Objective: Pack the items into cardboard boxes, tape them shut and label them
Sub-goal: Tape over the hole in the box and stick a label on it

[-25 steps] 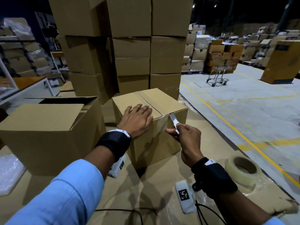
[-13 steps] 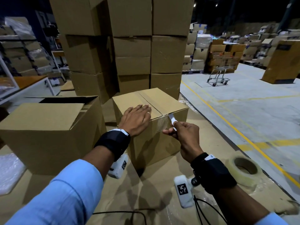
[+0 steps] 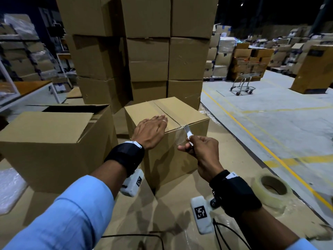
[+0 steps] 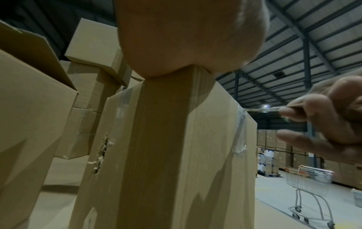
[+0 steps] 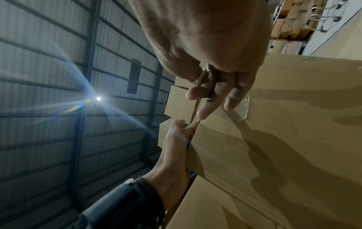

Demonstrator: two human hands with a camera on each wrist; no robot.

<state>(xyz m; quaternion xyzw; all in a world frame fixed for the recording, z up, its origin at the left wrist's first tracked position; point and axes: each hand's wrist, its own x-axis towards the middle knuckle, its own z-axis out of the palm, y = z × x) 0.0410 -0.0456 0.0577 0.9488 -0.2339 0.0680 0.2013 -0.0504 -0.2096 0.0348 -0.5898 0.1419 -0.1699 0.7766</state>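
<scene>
Nearest, at lower right of the frame, the right hand pinches a thin blade at the taped seam. Beyond, the left hand lies flat-fingered atop the closed box mid-frame: probably stiff, fairly heavy, best gripped at bottom corners.

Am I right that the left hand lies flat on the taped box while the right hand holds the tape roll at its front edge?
Not quite: the right hand grips a small blade, not the tape roll, which lies on the cardboard sheet. The head view shows it. The left hand does lie flat on the taped box.
</scene>
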